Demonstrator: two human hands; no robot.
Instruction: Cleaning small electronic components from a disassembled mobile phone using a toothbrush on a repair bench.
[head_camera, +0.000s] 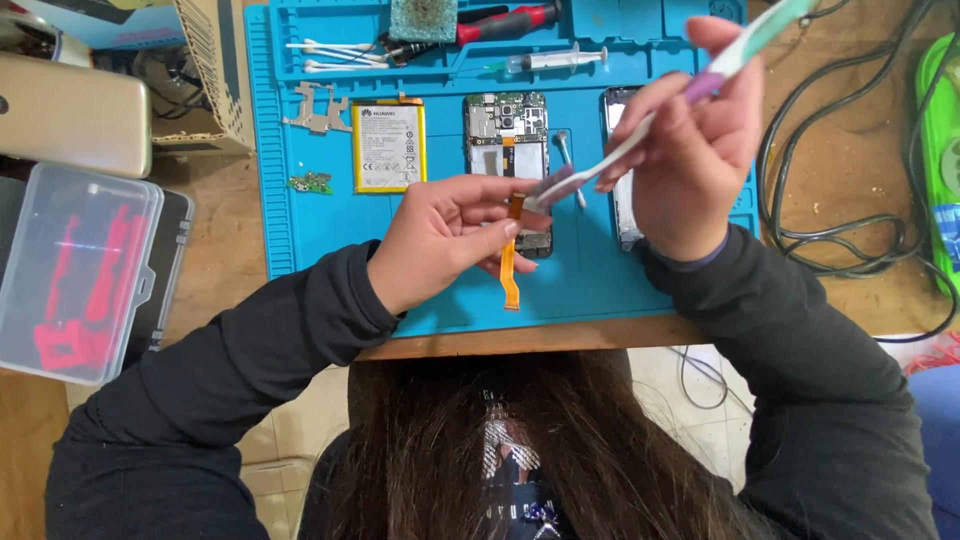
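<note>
My left hand (440, 235) pinches the top end of an orange flex ribbon cable (511, 262), which hangs down over the blue work mat (320, 225). My right hand (690, 150) grips a toothbrush (700, 90) with a white, green and purple handle. Its bristle head rests against the top of the cable at my left fingertips. Behind the hands lies an opened phone body (507, 135) with its circuit board showing. A phone frame (620, 160) lies to its right, partly hidden by my right hand.
On the mat lie a yellow-edged phone battery (389, 146), metal brackets (314, 108), a small green board (312, 183), cotton swabs (335, 55), a syringe (555, 61), a red-handled tool (505, 20). A clear plastic case (70, 270) sits left; black cables (850, 150) coil right.
</note>
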